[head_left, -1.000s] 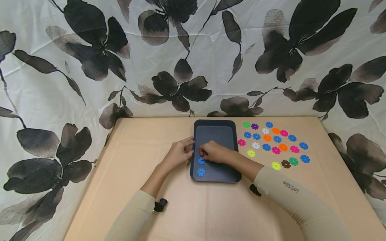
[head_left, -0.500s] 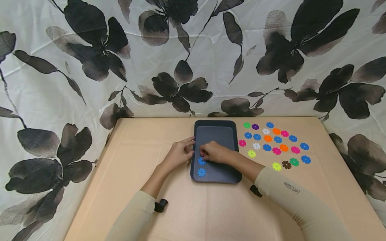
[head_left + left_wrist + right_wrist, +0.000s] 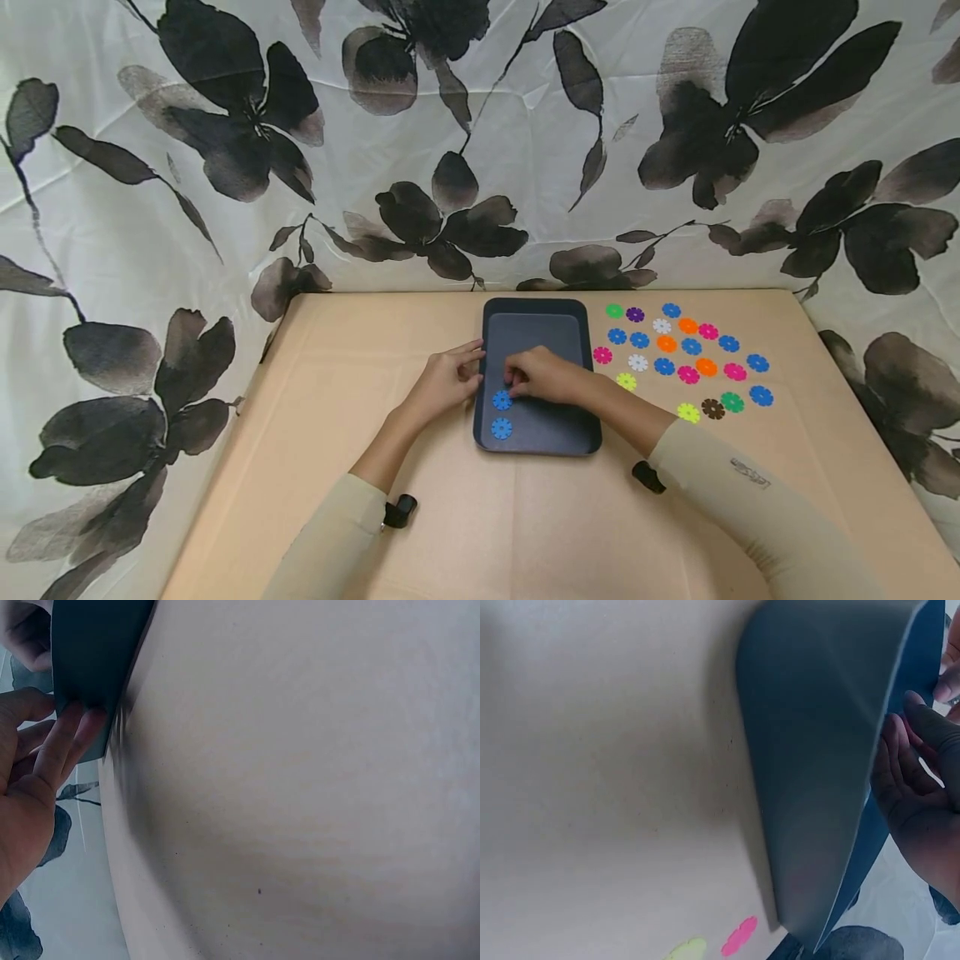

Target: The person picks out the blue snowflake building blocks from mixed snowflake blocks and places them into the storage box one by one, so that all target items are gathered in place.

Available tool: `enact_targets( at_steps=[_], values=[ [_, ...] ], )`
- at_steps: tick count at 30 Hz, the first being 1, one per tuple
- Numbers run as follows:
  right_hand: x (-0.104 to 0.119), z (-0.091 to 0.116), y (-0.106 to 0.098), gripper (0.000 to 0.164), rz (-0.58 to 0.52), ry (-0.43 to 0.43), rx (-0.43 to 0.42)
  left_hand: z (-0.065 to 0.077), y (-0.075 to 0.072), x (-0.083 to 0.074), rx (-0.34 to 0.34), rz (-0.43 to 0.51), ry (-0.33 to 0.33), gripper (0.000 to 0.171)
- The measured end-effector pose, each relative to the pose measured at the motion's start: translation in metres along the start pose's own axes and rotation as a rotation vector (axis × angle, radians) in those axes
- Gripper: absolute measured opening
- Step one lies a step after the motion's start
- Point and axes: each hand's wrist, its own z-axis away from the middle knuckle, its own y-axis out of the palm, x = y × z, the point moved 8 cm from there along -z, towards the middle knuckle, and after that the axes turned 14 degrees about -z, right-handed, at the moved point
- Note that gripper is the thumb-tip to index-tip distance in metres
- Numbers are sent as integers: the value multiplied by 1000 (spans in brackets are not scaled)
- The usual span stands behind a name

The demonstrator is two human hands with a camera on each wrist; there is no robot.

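Looks early: two blue discs in the tray, along its left side; many coloured discs left on the bench. My right hand has fingers together over the tray, can't tell if holding anything. Left hand: fingers extended, touching tray wall.

- The tray looks hard and smooth, mostly matt with a soft shine; metal or plastic, I can't tell.
- The blue flower pieces on it look like flat, smooth plastic.
- The bright flower pieces beside it look like plastic too.
- The bench top looks smooth, a little shiny, with tiny dark specks.
- The flowery sheet behind is thin cloth with soft wrinkles.
- The sleeves are soft, matt cloth.
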Motion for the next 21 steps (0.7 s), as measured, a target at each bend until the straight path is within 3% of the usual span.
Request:
enact_targets(
  at_steps=[7,21],
  values=[
    [4,14,-13,17,-17,14,-37,0,-1,-1,-1,-6,-5,44],
    [5,53,-45,21,-16,-6,-191,3,2,-1,-10,-22,-13,44]
  ],
)
